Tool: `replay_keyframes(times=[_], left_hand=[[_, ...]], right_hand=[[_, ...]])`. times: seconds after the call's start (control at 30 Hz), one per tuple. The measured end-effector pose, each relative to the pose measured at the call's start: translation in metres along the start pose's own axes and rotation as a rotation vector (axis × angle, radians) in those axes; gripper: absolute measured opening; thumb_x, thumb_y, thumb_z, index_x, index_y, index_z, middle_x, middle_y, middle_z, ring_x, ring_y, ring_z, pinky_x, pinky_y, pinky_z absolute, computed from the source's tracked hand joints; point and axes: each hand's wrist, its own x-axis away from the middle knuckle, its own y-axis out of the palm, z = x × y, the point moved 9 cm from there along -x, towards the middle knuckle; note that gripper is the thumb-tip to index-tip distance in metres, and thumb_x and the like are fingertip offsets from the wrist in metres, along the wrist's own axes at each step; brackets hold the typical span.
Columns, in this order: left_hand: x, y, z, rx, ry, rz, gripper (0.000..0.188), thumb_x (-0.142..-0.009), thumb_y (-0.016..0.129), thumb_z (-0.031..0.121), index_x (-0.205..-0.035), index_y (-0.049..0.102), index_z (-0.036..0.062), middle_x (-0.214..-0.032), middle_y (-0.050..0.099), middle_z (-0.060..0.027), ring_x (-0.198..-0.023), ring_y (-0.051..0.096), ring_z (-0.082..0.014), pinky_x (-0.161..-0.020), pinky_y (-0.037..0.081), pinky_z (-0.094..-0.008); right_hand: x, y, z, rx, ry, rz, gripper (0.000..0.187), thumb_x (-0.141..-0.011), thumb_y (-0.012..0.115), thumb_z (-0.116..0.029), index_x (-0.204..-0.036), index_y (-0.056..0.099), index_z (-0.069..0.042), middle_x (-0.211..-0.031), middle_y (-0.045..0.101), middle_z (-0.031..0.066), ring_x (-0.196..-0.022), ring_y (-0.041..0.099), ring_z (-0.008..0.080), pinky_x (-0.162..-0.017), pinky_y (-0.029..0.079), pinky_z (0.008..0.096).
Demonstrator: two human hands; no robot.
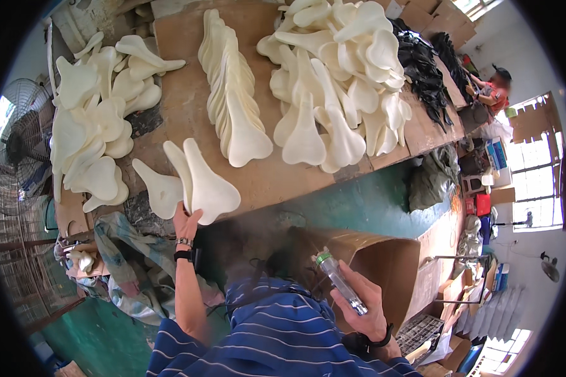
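Observation:
My left hand (187, 218) is closed on the wide lower edge of a cream foam bicycle saddle pad (211, 188), its narrow nose pointing up and away. A second pad (178, 160) stands close behind it, partly hidden; whether my fingers hold that one too I cannot tell. Just left, another pad (160, 190) lies at the table's near edge. My right hand (363, 301), low and apart from the table, is wrapped round a clear cylindrical tool (337, 281) with a green collar and a small tip. The tip points up and left.
Cardboard covers the table (176, 113). On it lie a long overlapping row of pads (229, 88), a left heap (100, 125), a larger right heap (339, 75) and black pieces (418, 69). An open cardboard box (383, 264) stands near my right hand. Another person (493, 91) works far right.

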Motion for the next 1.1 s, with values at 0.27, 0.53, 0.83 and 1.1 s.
replay_keyframes(times=[0.27,0.53,0.83,1.1], left_hand=[[-0.007,0.029,0.04,0.019,0.173,-0.067,0.056,-0.078,0.078,0.019,-0.125,0.058,-0.0028,-0.113,0.067,-0.0151,-0.103,0.065,-0.0259,-0.091,0.051,-0.0372],[-0.078,0.16,0.107,-0.451,0.578,-0.089,0.068,-0.072,0.078,0.031,-0.13,0.059,0.0007,-0.144,0.045,-0.0271,-0.13,0.049,-0.044,-0.111,0.043,-0.048],[-0.059,0.154,0.139,-0.439,0.421,-0.169,0.063,-0.074,0.08,0.039,-0.127,0.063,0.0094,-0.122,0.058,-0.0214,-0.114,0.058,-0.0418,-0.097,0.05,-0.0491],[0.032,0.101,0.134,-0.356,0.333,-0.405,0.067,-0.079,0.074,0.05,-0.13,0.063,0.0073,-0.125,0.06,-0.024,-0.115,0.059,-0.0422,-0.1,0.049,-0.0478]], right_hand=[[-0.014,-0.018,-0.023,-0.003,-0.122,0.161,0.06,-0.082,0.075,0.002,-0.139,0.056,0.008,-0.095,0.069,0.0186,-0.079,0.069,0.0246,-0.074,0.054,0.0307],[-0.008,-0.008,-0.025,-0.013,-0.038,0.181,0.057,-0.083,0.075,0.0,-0.137,0.058,0.008,-0.097,0.07,0.0183,-0.08,0.069,0.0242,-0.076,0.055,0.0314],[-0.01,0.01,-0.008,-0.213,0.082,0.173,0.053,-0.092,0.071,-0.014,-0.137,0.057,0.011,-0.083,0.064,0.0025,-0.07,0.056,0.0078,-0.065,0.047,0.0222],[-0.014,0.017,0.003,-0.214,0.08,0.144,0.047,-0.096,0.071,-0.008,-0.141,0.059,0.001,-0.101,0.069,0.0015,-0.09,0.061,0.0093,-0.082,0.05,0.0227]])
